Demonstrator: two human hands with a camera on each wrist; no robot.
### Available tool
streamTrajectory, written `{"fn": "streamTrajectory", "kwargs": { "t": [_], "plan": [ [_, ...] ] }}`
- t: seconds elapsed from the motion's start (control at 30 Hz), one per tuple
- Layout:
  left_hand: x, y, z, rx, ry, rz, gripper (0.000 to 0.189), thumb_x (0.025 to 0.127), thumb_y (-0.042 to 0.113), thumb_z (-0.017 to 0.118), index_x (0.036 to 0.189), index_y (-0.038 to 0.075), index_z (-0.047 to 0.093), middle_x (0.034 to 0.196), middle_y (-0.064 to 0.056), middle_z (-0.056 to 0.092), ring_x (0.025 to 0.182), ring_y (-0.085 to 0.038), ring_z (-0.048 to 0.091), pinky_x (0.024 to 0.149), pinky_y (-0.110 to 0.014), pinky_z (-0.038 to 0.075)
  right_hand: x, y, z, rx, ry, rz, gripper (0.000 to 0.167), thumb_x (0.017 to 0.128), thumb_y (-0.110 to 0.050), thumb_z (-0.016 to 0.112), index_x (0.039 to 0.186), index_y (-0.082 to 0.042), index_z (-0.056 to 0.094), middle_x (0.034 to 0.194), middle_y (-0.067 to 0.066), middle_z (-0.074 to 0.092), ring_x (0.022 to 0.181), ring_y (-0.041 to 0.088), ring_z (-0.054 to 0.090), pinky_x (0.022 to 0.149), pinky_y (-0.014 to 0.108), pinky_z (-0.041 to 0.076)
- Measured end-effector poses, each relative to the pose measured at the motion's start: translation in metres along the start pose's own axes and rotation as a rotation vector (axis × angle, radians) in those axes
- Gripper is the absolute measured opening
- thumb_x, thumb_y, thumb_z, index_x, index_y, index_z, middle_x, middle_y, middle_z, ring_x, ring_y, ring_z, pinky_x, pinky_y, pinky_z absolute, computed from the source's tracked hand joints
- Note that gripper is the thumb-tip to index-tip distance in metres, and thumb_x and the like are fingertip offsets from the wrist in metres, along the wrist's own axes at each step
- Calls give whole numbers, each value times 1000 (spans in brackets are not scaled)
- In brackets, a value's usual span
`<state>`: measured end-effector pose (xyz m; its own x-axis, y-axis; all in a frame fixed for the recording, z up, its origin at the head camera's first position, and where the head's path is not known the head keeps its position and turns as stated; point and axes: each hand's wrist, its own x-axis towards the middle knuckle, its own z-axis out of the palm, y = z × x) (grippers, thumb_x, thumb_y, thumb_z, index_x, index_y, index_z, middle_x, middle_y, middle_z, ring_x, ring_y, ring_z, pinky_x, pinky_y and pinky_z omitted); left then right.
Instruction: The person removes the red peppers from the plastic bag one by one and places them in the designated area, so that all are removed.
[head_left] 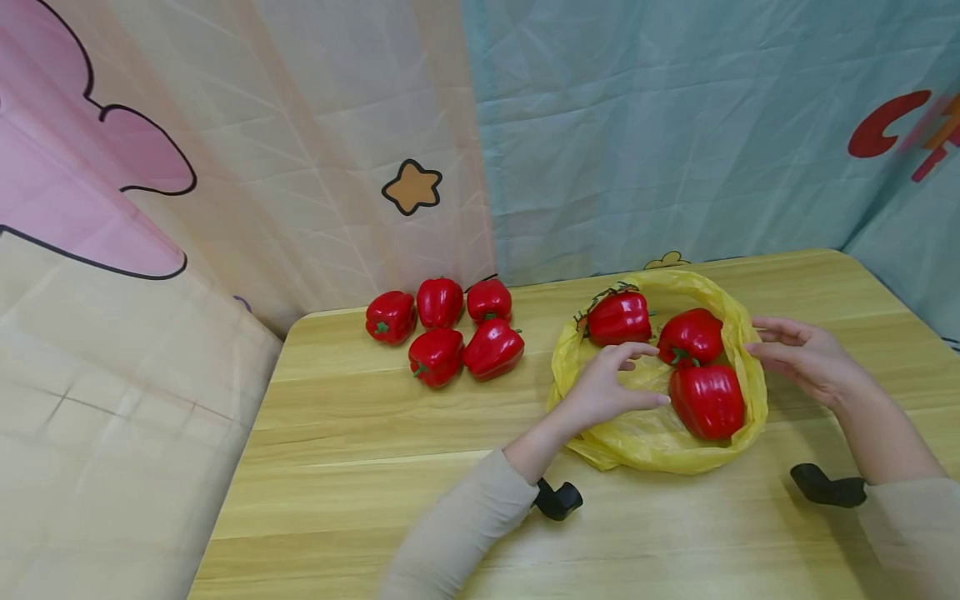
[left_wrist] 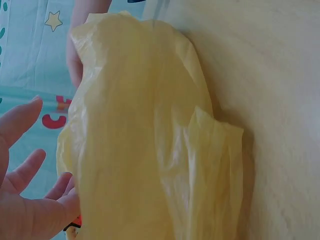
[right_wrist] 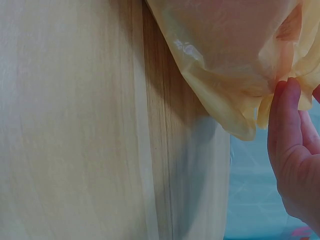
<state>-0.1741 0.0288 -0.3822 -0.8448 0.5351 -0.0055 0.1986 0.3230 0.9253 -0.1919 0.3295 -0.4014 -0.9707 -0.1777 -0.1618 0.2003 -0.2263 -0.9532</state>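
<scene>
Yellow film makes up your one bag [head_left: 667, 461], which sits on the right half of the table with its mouth facing up and three red peppers [head_left: 707, 402] inside: two against its right wall, seemingly touching, and one farther back on the left. Your left hand [head_left: 611, 383] reaches over the bag, thumb and fingers spread apart, its tips near the two right-hand peppers; it grips nothing that shows. Your right hand [head_left: 812, 360] has its fingertips at the bag's right rim; you seem to be steadying the edge, but whether you pinch it cannot be told. To handle the bag well, support the rim lightly, since thin film probably creases and folds inward easily, and spread any pull so the peppers don't roll. Left of the bag, well apart from it, five more peppers [head_left: 493, 350] lie grouped on the table [head_left: 337, 500], three behind and two in front, making eight in all. Outward from there, you have one black piece at each wrist, two altogether [head_left: 557, 502], and a printed curtain [head_left: 660, 150] hangs behind the table.
</scene>
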Motion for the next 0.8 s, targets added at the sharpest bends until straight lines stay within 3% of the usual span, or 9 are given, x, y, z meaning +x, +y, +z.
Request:
{"fn": "streamTrajectory", "kwargs": {
  "t": [0.2, 0.53, 0.8],
  "plan": [
    [6, 3, 13, 4, -18, -37, 52, 78, 22, 76, 126, 17, 55, 129, 2, 47, 115, -19, 50, 77, -20, 47, 0, 0, -1, -9, -2, 2, 34, 88, 8, 56, 95, -23, 70, 87, -2, 64, 77, 9, 64, 67, 21, 54],
    [15, 0, 30, 28, -38, -42, 49, 79, 20, 75, 123, 17, 56, 127, 6, 48, 111, -15, 50, 81, -19, 46, 1, 3, -1, -9, -10, -6, 34, 88, 8, 55, 96, -22, 69, 88, -1, 64, 78, 10, 65, 67, 21, 54],
    [22, 2, 38, 78, -38, -44, 48, 78, 21, 75, 122, 17, 56, 116, 1, 49, 98, -10, 48, 70, -17, 45, 1, 3, -2, -7, 1, 4, 34, 88, 8, 56, 95, -23, 70, 87, -2, 64, 77, 10, 64, 66, 21, 54]
  ]
}}
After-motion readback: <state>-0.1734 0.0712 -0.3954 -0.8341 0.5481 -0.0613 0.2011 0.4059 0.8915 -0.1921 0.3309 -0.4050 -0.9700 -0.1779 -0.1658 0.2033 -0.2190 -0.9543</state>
